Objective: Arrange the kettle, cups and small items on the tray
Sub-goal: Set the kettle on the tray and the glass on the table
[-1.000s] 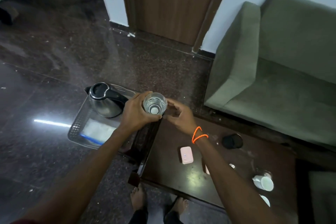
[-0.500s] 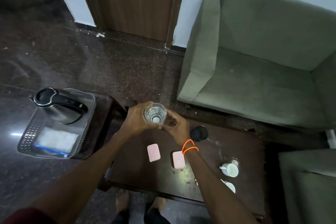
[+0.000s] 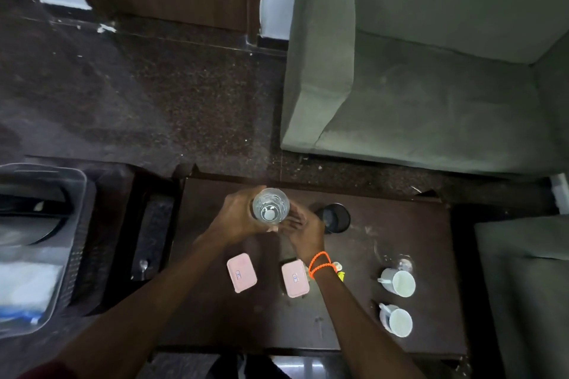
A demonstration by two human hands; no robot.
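Your left hand (image 3: 238, 218) wraps its fingers around the clear ribbed drinking glass (image 3: 271, 205) above the dark wooden table (image 3: 400, 240). Your right hand (image 3: 304, 229) touches its base with loosely curled fingers. Two white ceramic cups (image 3: 400, 283) sit at four o'clock.

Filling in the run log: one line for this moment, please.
left hand: holds clear drinking glass | right hand: touching glass | above dark wooden table | two white ceramic cups on table

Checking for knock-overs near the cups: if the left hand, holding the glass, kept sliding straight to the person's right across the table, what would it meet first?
Most likely the right hand, which sits right against the glass that the left hand holds. Beyond it stands the black round object; depth is hard to judge.
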